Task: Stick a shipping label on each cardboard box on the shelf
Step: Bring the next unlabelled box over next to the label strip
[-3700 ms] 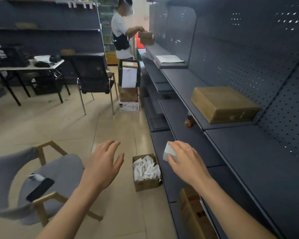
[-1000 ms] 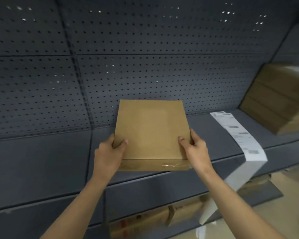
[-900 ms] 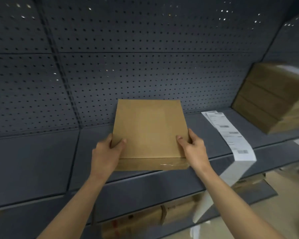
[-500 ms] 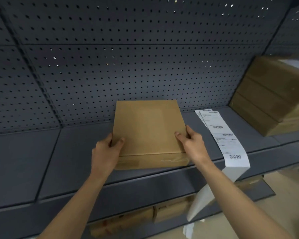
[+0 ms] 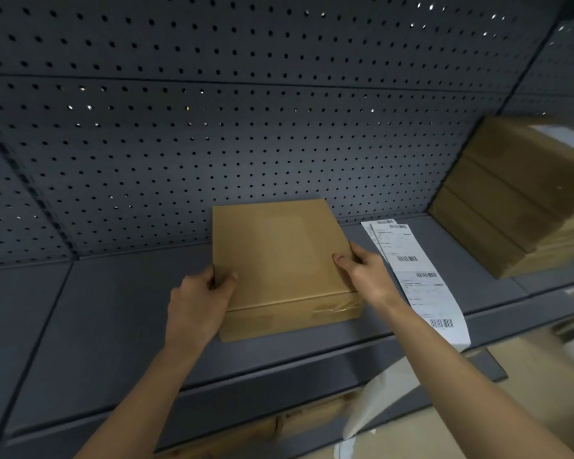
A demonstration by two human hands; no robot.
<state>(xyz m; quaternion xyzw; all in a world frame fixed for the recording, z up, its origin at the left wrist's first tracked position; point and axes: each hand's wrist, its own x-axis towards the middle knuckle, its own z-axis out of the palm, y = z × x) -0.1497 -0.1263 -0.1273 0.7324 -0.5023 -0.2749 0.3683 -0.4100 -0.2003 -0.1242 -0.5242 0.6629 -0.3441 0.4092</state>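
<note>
Now | left hand (image 5: 198,301) grips cardboard box (image 5: 279,256) left edge, thumb on top; right hand (image 5: 365,271) grips right edge, fingers curled | box flat on shelf (image 5: 113,326)

I see the cardboard box (image 5: 279,260) on the shelf (image 5: 113,326), pegboard (image 5: 246,127) behind it, label strip (image 5: 418,279) just to its right, stacked boxes (image 5: 517,200) farther right.

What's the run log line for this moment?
left hand: grips cardboard box left side | right hand: grips its right side | box top: no label | label strip: lies on shelf right of box
</note>
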